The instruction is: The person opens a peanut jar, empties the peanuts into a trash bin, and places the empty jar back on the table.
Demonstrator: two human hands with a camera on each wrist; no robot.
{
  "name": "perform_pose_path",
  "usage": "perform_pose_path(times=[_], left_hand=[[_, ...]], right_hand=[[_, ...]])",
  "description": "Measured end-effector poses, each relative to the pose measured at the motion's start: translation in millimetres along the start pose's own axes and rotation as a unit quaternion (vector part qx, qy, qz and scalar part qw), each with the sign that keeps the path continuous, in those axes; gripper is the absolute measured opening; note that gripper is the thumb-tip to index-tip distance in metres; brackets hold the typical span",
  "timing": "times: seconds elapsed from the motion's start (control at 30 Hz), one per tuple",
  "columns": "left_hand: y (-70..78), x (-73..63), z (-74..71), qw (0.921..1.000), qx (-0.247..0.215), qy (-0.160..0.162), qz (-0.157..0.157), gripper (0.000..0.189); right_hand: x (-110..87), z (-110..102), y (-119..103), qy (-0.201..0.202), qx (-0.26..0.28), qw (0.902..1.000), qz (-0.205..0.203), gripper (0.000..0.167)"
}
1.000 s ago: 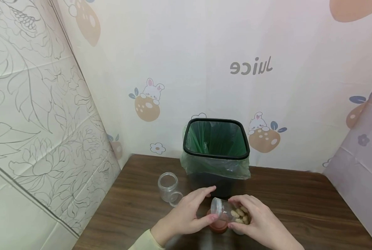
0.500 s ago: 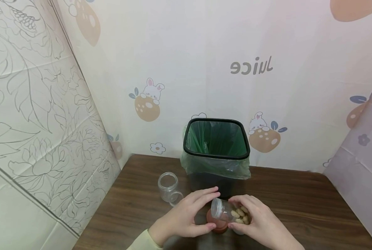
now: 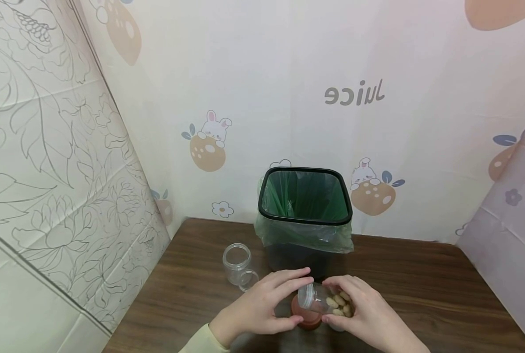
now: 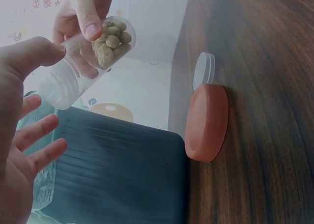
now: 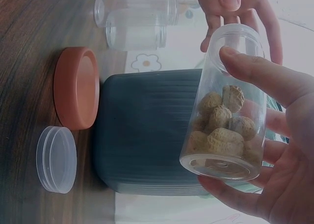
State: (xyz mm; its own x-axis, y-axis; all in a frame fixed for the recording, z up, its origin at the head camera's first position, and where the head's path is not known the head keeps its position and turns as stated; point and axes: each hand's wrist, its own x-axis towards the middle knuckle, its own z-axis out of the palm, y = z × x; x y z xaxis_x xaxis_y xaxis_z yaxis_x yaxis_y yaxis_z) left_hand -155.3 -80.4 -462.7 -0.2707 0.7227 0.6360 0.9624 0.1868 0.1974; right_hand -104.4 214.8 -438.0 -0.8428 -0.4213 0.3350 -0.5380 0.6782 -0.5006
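Note:
My right hand point(image 3: 368, 318) grips a clear plastic jar point(image 3: 320, 296), thumb on one side and fingers on the other. The jar lies tilted over on its side above the table, its capped end pointing left. Several unshelled peanuts point(image 5: 221, 118) are gathered toward its base. A translucent screw lid point(image 4: 60, 89) covers the mouth. My left hand point(image 3: 262, 304) is spread around that lid end, thumb and fingers apart and holding nothing. In the head view a gap shows between these fingers and the lid.
Below the jar, a round orange-red dish-like piece point(image 4: 208, 123) sits on the wooden table point(image 3: 421, 284), beside a loose translucent lid point(image 5: 56, 159). Behind stands a dark bin point(image 3: 297, 255) lined with a green bag. Two clear containers, a larger jar point(image 3: 237, 264) and a smaller one point(image 3: 248, 281), stand left.
My left fingers and thumb have drawn back from the lid and spread wider, uncovering more of the orange-red piece. The right hand and the jar have stayed practically still.

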Motion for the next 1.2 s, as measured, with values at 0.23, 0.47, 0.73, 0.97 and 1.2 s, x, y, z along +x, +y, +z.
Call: perform_pose_path(times=[0.23, 0.47, 0.73, 0.97, 1.2], left_hand=[[-1.1, -0.7, 1.4, 1.0000, 0.009, -0.002, -0.001, 0.084], [-1.9, -2.4, 4.0, 0.9998, 0.017, -0.008, -0.005, 0.080], [-2.2, -1.8, 7.0, 0.9996, 0.026, -0.010, -0.010, 0.078], [-1.5, -0.1, 7.0, 0.9995, 0.023, -0.013, -0.015, 0.072], [-1.4, 1.5, 7.5, 0.9996, 0.015, -0.013, -0.018, 0.067]], right_hand=[[-0.5, -0.3, -0.2, -0.002, 0.002, 1.0000, 0.002, 0.057], [-1.1, -0.1, 0.0, 0.002, -0.001, 1.0000, -0.002, 0.057], [0.3, -1.6, -0.2, -0.011, 0.003, 0.9998, 0.016, 0.061], [0.3, -1.7, -0.6, -0.012, 0.004, 0.9998, 0.016, 0.059], [0.5, -2.2, -0.1, -0.013, 0.004, 0.9998, 0.017, 0.057]])
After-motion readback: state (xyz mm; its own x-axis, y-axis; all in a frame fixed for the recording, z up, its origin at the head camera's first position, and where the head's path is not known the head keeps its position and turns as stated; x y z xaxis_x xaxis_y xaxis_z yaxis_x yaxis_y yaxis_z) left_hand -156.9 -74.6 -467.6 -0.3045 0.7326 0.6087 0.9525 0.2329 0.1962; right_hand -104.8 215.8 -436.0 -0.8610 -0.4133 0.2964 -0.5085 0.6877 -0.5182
